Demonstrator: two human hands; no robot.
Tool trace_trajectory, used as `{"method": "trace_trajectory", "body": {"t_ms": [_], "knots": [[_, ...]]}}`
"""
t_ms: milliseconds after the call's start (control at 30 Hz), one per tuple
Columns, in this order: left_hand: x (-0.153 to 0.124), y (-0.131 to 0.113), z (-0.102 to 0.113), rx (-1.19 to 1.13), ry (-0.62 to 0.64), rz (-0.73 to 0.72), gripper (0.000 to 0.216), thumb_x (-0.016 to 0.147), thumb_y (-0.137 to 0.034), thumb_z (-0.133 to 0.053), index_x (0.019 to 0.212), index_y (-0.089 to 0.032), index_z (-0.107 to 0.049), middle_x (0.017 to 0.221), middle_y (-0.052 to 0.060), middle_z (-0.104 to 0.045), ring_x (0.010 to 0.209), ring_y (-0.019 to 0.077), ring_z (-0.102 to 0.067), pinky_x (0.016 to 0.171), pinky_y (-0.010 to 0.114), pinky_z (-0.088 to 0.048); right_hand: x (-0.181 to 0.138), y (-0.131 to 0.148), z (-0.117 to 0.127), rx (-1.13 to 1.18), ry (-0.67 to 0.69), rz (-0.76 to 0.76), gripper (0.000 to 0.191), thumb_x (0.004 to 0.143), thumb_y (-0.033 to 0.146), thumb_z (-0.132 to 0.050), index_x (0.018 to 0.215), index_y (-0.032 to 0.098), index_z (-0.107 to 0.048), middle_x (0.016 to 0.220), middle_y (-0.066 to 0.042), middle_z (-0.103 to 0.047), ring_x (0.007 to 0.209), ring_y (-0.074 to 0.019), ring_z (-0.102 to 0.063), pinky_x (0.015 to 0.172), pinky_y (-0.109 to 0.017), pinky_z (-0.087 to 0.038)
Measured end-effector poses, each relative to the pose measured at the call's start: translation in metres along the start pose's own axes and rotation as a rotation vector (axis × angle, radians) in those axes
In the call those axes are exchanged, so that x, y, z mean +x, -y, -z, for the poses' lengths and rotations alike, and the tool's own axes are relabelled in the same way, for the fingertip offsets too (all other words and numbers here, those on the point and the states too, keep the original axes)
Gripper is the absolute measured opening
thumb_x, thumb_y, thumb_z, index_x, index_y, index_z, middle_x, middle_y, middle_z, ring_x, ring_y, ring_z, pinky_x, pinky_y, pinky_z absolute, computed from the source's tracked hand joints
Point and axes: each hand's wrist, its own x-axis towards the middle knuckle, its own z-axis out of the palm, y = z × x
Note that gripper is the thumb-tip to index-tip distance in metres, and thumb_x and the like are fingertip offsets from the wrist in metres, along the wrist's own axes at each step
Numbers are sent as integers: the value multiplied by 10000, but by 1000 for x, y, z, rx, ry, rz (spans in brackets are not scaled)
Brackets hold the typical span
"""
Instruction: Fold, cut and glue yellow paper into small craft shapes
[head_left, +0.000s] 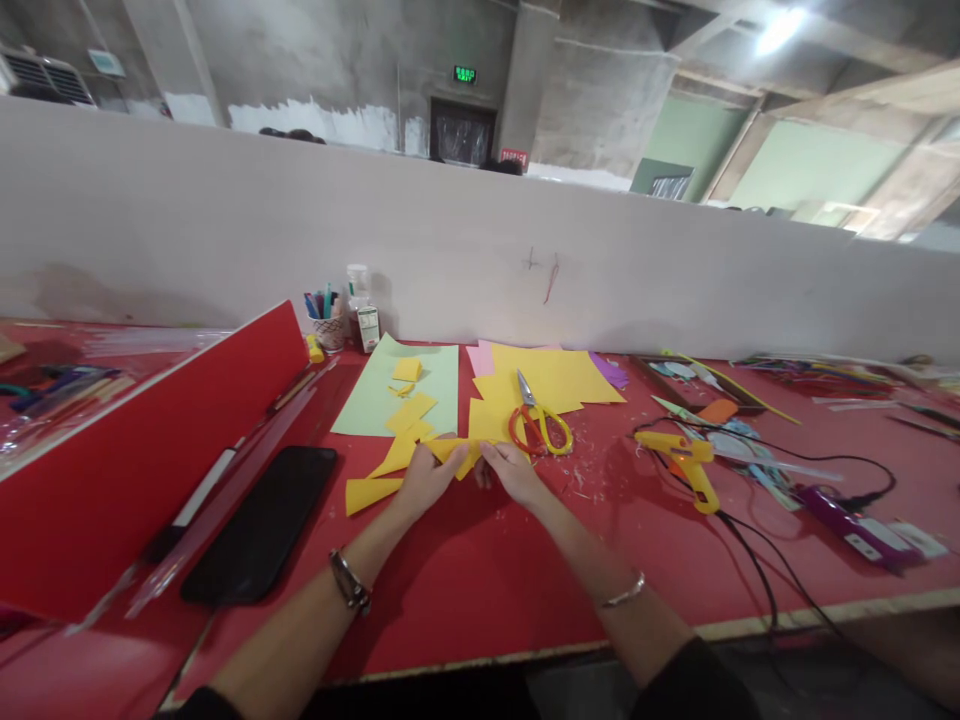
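Both my hands pinch one yellow piece of paper over the middle of the red table. My left hand is closed on its left side, thumb on top. Close by on the right, my right hand is closed on the other end. Curled yellow paper pieces lie beside my left hand. Scissors with one red and one yellow handle loop rest on yellow sheets, just beyond my right hand. A pale green sheet carries several small yellow cut pieces.
A black phone lies at left beside an upright red board. Right of my hands sits a yellow glue gun with trailing cords and a purple power strip. A pen cup and bottle stand against the white partition.
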Motion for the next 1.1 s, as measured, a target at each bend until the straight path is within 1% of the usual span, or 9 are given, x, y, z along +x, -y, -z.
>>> {"method": "trace_trajectory", "body": {"t_ms": [133,200,367,533,600,700,867,933,1100], "knots": [[0,5,0,102,140,57,359,692,-431,-375,439,-179,-405,391,-41,-395,393,85,-363,419,207,-287,1,0,2,-19,-50,-2,539,675,643,-343,416,180,-438,371,23,-431,359,-66,-385,428,-219,-344],[1,6,0,144,155,69,383,700,-431,-354,406,-187,-381,353,-44,-369,371,86,-357,417,213,-282,1,1,3,-31,-83,2,506,667,624,-376,421,184,-428,366,32,-422,356,-64,-377,421,-215,-337],[7,8,2,215,80,86,359,665,-424,-374,395,-196,-311,362,-57,-323,380,80,-312,416,217,-248,1,3,4,-73,-202,35,377,671,498,-472,460,191,-418,364,54,-424,357,-63,-375,406,-201,-322],[8,10,4,232,84,86,367,644,-441,-374,386,-200,-273,370,-63,-270,389,75,-272,417,222,-227,1,3,7,-22,-244,13,267,624,446,-525,559,190,-494,364,72,-426,347,-70,-379,392,-206,-316],[6,10,3,216,64,101,372,640,-453,-374,390,-202,-259,379,-66,-249,396,72,-259,419,222,-228,1,3,9,-22,-250,7,249,635,427,-509,559,190,-494,358,73,-424,341,-70,-373,387,-207,-312],[5,9,1,155,15,97,338,642,-454,-370,437,-199,-286,424,-68,-257,427,75,-268,433,215,-251,2,3,10,-5,-258,8,246,646,416,-485,543,195,-458,351,74,-425,331,-69,-366,379,-206,-303],[4,7,1,149,7,9,288,681,-423,-353,510,-199,-292,478,-70,-267,469,85,-291,470,210,-279,2,3,11,50,-346,-22,272,630,434,-484,521,202,-395,348,80,-411,336,-63,-357,381,-200,-293],[4,7,3,185,-10,-1,277,703,-412,-337,529,-200,-305,484,-68,-287,476,91,-302,481,214,-282,2,4,10,57,-338,-35,266,622,432,-486,525,200,-399,351,81,-412,339,-61,-356,384,-200,-293],[5,9,6,208,-67,31,268,716,-407,-340,543,-202,-328,493,-61,-325,485,99,-327,485,215,-292,3,6,10,61,-241,-34,240,611,413,-479,522,200,-413,327,86,-388,322,-58,-326,376,-204,-277]]}}
